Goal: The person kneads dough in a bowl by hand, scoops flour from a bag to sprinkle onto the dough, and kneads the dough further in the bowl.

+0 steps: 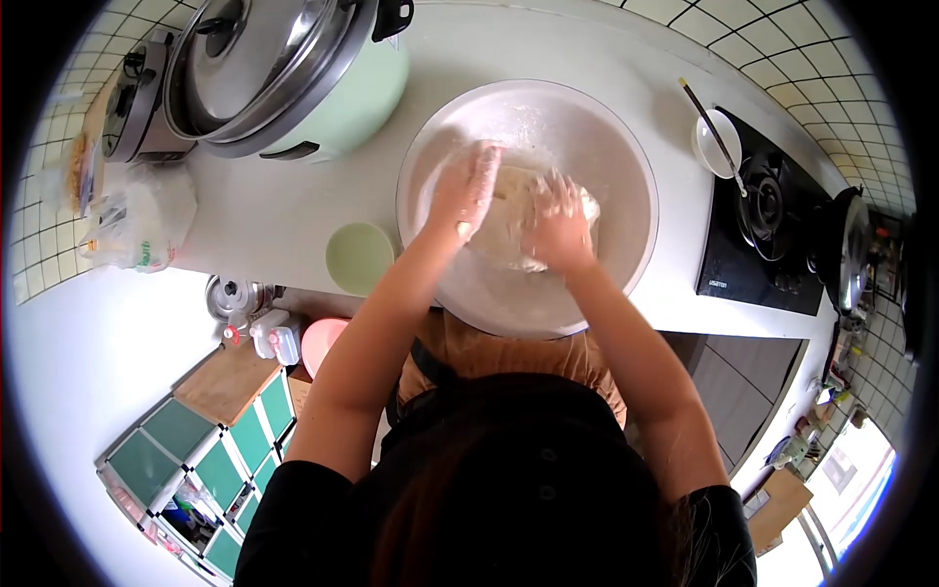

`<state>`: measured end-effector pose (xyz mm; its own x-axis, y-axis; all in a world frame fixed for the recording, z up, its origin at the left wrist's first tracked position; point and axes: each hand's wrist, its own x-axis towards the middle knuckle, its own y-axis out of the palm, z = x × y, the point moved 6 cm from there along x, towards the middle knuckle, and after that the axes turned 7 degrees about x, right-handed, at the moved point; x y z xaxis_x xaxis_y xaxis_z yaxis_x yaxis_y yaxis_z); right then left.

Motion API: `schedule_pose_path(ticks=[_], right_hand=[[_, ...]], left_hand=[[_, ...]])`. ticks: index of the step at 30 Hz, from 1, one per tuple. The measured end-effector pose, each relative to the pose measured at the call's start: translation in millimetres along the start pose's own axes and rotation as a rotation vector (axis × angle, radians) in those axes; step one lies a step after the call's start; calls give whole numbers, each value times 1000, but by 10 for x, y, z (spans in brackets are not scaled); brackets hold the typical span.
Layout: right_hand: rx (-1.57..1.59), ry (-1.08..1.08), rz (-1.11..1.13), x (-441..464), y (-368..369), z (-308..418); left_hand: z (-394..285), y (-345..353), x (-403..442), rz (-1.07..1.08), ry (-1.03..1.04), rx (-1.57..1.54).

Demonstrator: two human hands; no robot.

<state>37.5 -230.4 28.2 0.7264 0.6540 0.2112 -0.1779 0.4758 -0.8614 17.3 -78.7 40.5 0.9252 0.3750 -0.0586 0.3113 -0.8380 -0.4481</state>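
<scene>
"Where's the dough (511, 207)?"
"In the basin (628, 215): left hand (468, 199) straight-fingered at its left, right hand (558, 225) spread over it."
"Risks?"
"Clinging residue could tear it; hard shoves could slide the basin into the green bowl (360, 258) just left."

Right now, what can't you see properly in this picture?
In the head view:
Inside the green pot: its lid covers it.
Under the dough: the dough itself hides it.
Right hand: fingertips too blurred to tell apart.
Plastic bag: cloudy plastic hides anything inside.
</scene>
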Motion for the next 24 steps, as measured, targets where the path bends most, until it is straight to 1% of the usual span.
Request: schedule_pose_path(ticks=[2,3,6,7,10,11,14,15,17,18,19,20,21,22,24], right_hand=[[98,-39,-33,-204,-248,219],[147,-57,-52,-259,-391,304],[405,152,130,-341,-595,318],[369,205,105,-387,-558,265],[-41,126,-85,-176,-733,313],[15,168,12,-86,-706,284],[20,200,-117,-82,-390,-28],[74,253,-24,-61,-307,-70],[77,167,-48,-129,-285,83],[76,123,-59,-177,-286,176],[121,167,13,-252,-257,224],[121,206,4,-314,-276,272],[116,214,30,-329,-257,282],[112,224,58,-340,-226,272],[97,169,25,-295,-117,180]], left_hand=[[-95,177,-26,41,52,175],[-29,306,-57,55,64,218],[-53,553,-187,254,36,648],[-67,560,-251,223,91,609],[-193,468,-382,26,246,465],[-176,452,-403,14,220,453],[-208,361,-397,35,33,332],[-163,368,-418,53,0,323],[-60,391,-450,89,-65,305],[-141,374,-499,11,12,348],[-252,374,-604,-70,88,389],[-333,363,-680,-153,161,430],[-258,393,-711,-117,172,414],[-200,416,-720,-148,171,445],[-122,457,-710,-200,163,509]])
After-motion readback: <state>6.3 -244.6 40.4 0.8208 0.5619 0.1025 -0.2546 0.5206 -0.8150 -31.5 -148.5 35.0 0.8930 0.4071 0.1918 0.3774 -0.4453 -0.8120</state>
